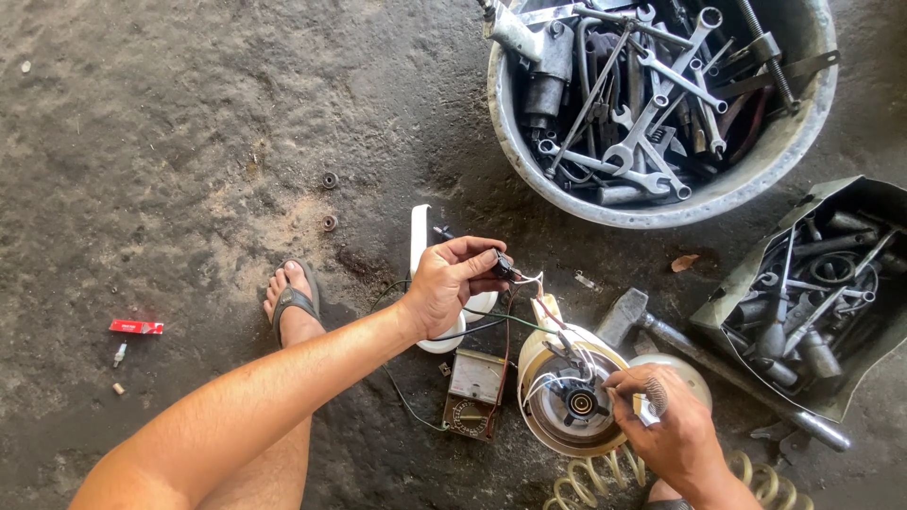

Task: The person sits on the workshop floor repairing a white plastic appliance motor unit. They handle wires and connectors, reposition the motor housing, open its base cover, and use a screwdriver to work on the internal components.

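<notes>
1. The round cream-coloured motor unit (570, 397) stands on the concrete floor (170, 142) between your knees, open face up. Its dark hub and thin white leads are exposed, so the cover looks already off.
2. Wiring is only part hooked up: a black connector (502, 265) hangs on red, white and green wires running down to the unit, not seated anywhere. My read: mid-way through testing, with nothing closed up yet.
3. Your left hand (453, 286) is raised above the unit, fingers curled tight, pinching the black connector between thumb and forefinger.
4. Your right hand (664, 416) rests on the unit's right rim, fingers bent down onto the white leads near the hub. Whether it truly grips a lead or only presses it, I cannot tell.
5. An analog meter (475, 392) lies face up just left of the unit, with a dark lead looping from it; no probe is seen in either hand.
6. A white plastic housing (421, 274) lies behind your left hand, partly hidden.
7. A hammer (652, 326) lies just right of the unit, and a yellow coil spring (605, 477) sits below it.
8. Further out: a metal basin (756, 184) full of spanners is top right, a tray of sockets (812, 293) is at right, and your sandalled foot (295, 302) is at left.
</notes>
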